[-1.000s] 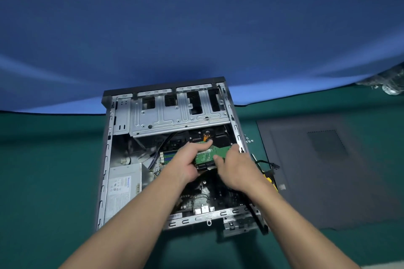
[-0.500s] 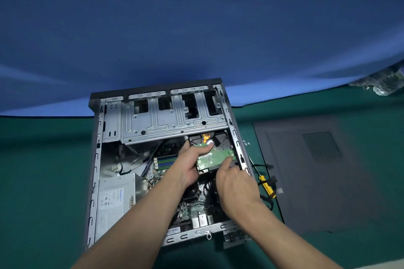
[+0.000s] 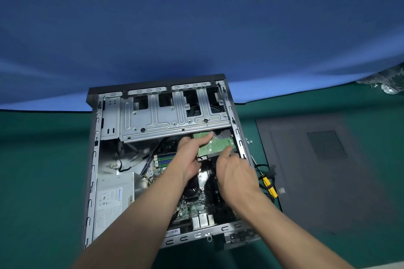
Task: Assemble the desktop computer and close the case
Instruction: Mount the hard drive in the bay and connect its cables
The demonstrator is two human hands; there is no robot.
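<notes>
1. The case (image 3: 94,159) lies open on the bench (image 3: 43,159), with the power supply (image 3: 111,201) fitted at near left.
2. The hard drive (image 3: 218,144) sits at far right, part under the drive cage (image 3: 170,120).
3. The left hand (image 3: 192,155) grips its left edge. The right hand (image 3: 236,172) touches its near edge; whether it pinches is hidden.
4. Probably left to do: seating, screws, and the side panel (image 3: 328,170) lying to the right.
5. The drive's far end and any cabling are hidden.

The case (image 3: 153,120) is silver inside, the circuit board (image 3: 216,145) green. The side panel (image 3: 306,181) is dark grey with a dotted patch, the screwdriver handle (image 3: 270,189) yellow, the table (image 3: 43,170) green.
</notes>
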